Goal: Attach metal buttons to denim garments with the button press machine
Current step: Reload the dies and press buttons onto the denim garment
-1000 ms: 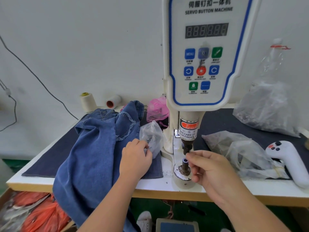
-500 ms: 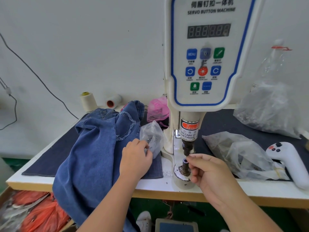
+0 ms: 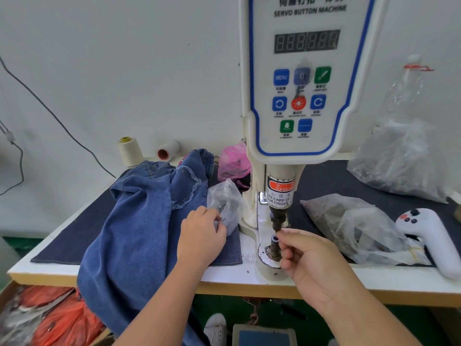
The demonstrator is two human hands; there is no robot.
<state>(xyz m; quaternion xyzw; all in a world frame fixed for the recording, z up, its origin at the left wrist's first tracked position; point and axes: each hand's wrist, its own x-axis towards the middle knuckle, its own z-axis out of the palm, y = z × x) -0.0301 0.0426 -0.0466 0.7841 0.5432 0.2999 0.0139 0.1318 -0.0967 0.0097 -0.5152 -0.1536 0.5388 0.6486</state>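
Nothing much has shifted: right hand point(image 3: 311, 260) still pinches something unseen at the lower die point(image 3: 274, 243), left hand point(image 3: 199, 236) grips the bag point(image 3: 228, 206); next, seating denim point(image 3: 139, 221).

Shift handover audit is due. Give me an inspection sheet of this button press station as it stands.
Surface: white table with a dark denim mat over most of it.
Job's things: servo button machine, its lower die bare; blue denim garment heaped at left, hanging over the front edge.
Clutter: clear plastic bags, pink bag, two thread cones, white handheld controller, plastic bottle.
Grippers: left hand pinches a small clear bag; right hand has fingertips at the die, any held part too small to tell.
Cables: black cable down the wall.
Surroundings: orange bags under the table.
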